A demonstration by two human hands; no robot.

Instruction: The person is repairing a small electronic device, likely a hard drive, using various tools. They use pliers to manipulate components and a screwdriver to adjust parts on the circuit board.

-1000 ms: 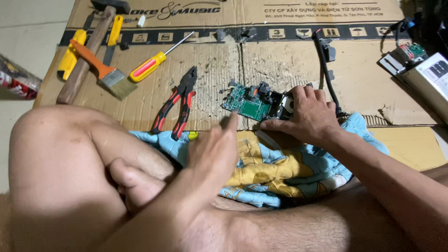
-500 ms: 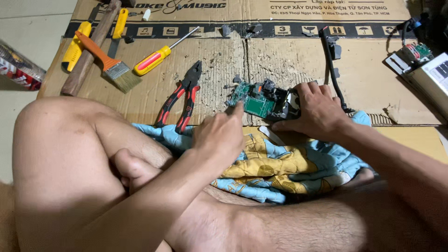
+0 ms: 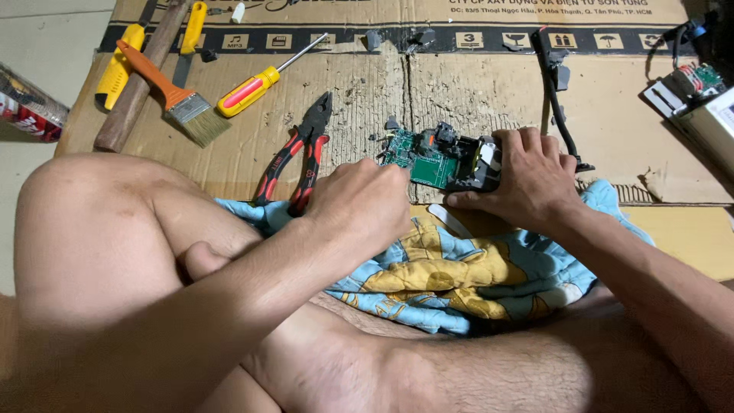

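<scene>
A green circuit board [image 3: 430, 159] with black parts on it lies on flattened cardboard [image 3: 367, 99] in front of me. My right hand [image 3: 524, 180] grips the board's right end, fingers curled over a black block. My left hand [image 3: 359, 203] has its fingers bent down at the board's left edge, just right of the red-and-black pliers [image 3: 298, 157]; whether it pinches anything I cannot tell. Both forearms reach over a blue and yellow cloth [image 3: 451, 268] on my lap.
At the far left of the cardboard lie a paintbrush with an orange handle [image 3: 172, 95], a wooden-handled hammer [image 3: 138, 80], a yellow tool [image 3: 118, 65] and a red-and-yellow screwdriver [image 3: 264, 78]. A black cable [image 3: 554, 92] runs down at right. A white device [image 3: 699, 103] sits far right.
My left hand has moved forward from above my knee to the board's left edge beside the pliers. My right hand has kept its hold on the board.
</scene>
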